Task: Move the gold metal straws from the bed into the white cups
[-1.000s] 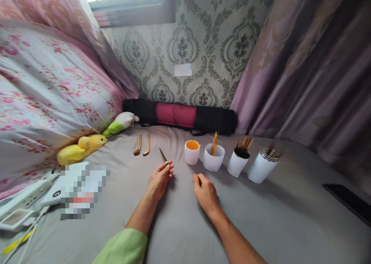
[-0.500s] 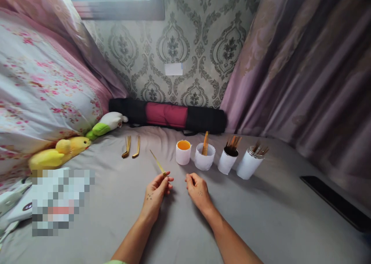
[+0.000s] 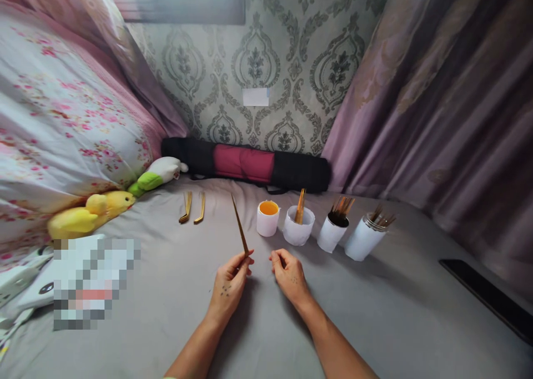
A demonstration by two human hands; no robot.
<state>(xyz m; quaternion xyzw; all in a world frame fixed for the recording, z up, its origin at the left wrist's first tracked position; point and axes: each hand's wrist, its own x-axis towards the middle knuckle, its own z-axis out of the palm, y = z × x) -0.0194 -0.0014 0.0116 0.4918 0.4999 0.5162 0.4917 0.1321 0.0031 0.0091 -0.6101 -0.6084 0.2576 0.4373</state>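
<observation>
Left hand [image 3: 231,283], lower centre of the frame: thumb and forefinger pinch one end of a slim gold tool [image 3: 239,223]. Its tapered point is aimed toward the top of the frame; the end grip probably leaves most of its length exposed.

Right hand [image 3: 290,278], just right of centre: fingers curled in, thumb near the forefinger; whether anything sits inside cannot be told. It stands apart from the tool, seemingly at rest.

Bent-tipped gold tools, two groups, left of centre: one [image 3: 188,206], one [image 3: 201,207], lying side by side, bent ends toward the bottom of the frame, perhaps sorted by shape.

White containers, four, in a row from centre to right: an orange-lined cup [image 3: 267,227], apparently unfilled; a wide cup [image 3: 298,236] with gold sticks; two taller tins [image 3: 330,238] [image 3: 363,241] with darker sticks, presumably stood upright to keep kinds apart.

Grey sheet [image 3: 258,334], beneath all: the working surface.

Phone-like black slab [image 3: 483,293], far right: lying flat, well apart.
</observation>
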